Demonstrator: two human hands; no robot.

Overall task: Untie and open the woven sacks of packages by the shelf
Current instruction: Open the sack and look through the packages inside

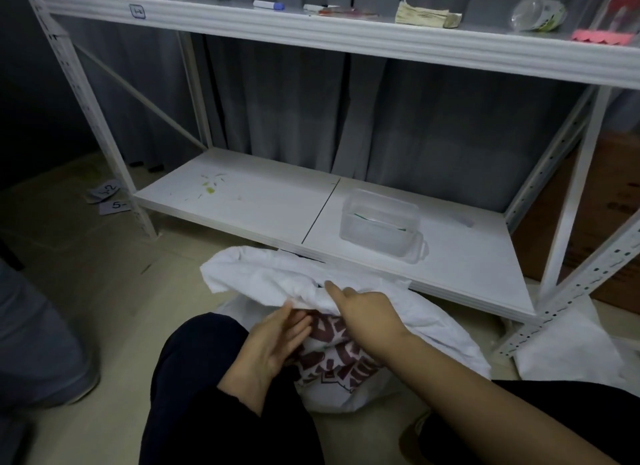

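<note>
White woven sack [332, 329] lies on the floor between the knees, against the shelf [242, 201], its bunched mouth running left to right. Left hand [277, 340] pinches the near edge; right hand [367, 312], loosely curled, index pointing, rests on the mouth's fold just beyond.

A single head-worn camera looks forward and steeply down from above a seated person's knees. Both hands, the left hand [277, 340] and the right hand [367, 315], sit low and central, close to the lens. Beyond the fingertips [329, 284] the white shelf [242, 201] fills the upper frame, farther off.
</note>
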